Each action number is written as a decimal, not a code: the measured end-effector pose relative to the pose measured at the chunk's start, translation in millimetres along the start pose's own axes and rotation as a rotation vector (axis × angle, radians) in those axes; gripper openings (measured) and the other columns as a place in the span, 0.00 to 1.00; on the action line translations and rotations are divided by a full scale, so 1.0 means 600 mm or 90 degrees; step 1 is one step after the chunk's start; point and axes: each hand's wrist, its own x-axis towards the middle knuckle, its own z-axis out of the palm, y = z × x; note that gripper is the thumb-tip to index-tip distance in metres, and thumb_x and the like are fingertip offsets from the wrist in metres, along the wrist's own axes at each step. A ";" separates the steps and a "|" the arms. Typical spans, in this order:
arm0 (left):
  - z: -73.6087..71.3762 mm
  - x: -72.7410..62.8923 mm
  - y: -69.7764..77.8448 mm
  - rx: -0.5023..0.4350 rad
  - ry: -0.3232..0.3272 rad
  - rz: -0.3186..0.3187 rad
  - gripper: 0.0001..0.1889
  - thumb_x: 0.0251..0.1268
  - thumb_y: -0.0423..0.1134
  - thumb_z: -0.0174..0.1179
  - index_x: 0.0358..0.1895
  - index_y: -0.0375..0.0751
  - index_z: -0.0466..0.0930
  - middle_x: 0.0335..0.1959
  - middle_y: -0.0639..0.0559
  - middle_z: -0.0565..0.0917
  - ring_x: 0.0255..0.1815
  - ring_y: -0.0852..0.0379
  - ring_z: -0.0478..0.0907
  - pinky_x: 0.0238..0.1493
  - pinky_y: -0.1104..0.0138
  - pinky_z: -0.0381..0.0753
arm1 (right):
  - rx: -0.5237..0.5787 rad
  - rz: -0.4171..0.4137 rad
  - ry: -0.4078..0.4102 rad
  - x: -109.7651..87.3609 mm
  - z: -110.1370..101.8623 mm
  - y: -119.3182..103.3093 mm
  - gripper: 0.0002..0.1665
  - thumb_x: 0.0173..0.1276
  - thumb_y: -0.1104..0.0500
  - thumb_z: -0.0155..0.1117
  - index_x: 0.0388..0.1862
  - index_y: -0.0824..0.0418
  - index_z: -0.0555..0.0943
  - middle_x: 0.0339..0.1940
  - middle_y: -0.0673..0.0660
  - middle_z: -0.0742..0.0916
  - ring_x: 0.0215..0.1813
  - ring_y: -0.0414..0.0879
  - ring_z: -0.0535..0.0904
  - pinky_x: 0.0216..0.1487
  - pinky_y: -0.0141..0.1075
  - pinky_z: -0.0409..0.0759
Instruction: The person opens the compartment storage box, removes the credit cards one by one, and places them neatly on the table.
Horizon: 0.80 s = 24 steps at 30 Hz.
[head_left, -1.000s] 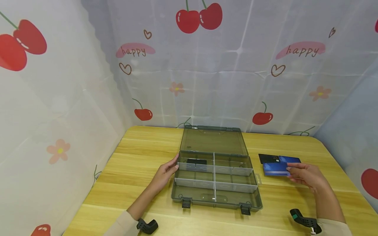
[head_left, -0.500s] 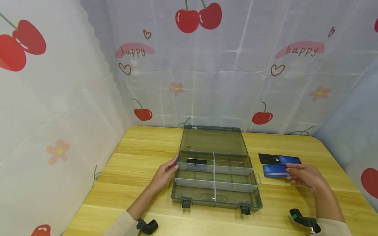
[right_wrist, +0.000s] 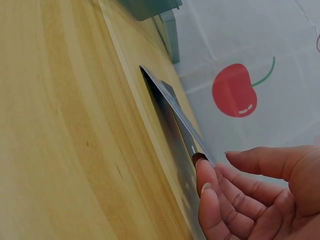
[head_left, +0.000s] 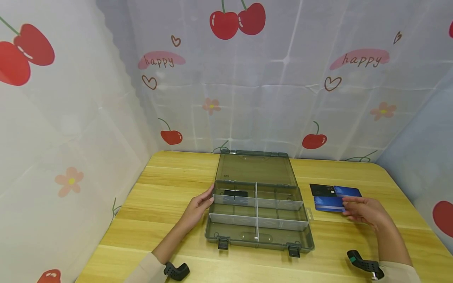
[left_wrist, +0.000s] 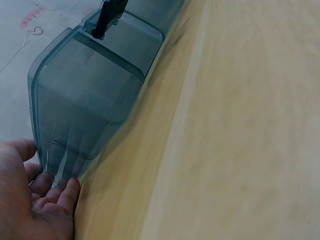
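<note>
A smoky translucent organizer box [head_left: 260,244] lies with its lid [head_left: 256,169] folded back, and white dividers part its inside into several compartments. My left hand [head_left: 196,208] holds the box's left side, thumb near the upper edge and fingertips lower on the wall in the left wrist view. To the right of the box, my right hand [head_left: 366,212] pinches the right end of a blue card [head_left: 327,203]. In the right wrist view this card [right_wrist: 175,107] tilts above the table, edge-on. Just behind it lie a black card [head_left: 322,190] and another blue card [head_left: 348,191].
A dark card [head_left: 236,194] sits in the back left compartment. Two black latches [head_left: 223,243] stick out from the box's front, and a small clear tab [head_left: 309,214] shows at its right side. Cherry-printed cloth [head_left: 247,98] hangs around the wooden table [head_left: 177,169].
The blue card in my right hand has shifted very slightly left and toward the near side. The left hand and the box have stayed in place.
</note>
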 end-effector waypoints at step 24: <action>-0.001 0.000 0.003 0.007 0.000 -0.003 0.29 0.80 0.47 0.53 0.79 0.47 0.60 0.80 0.57 0.58 0.79 0.52 0.58 0.73 0.65 0.65 | -0.027 0.006 0.000 0.001 -0.004 -0.006 0.28 0.79 0.60 0.57 0.63 0.84 0.70 0.36 0.51 0.90 0.36 0.44 0.89 0.40 0.37 0.90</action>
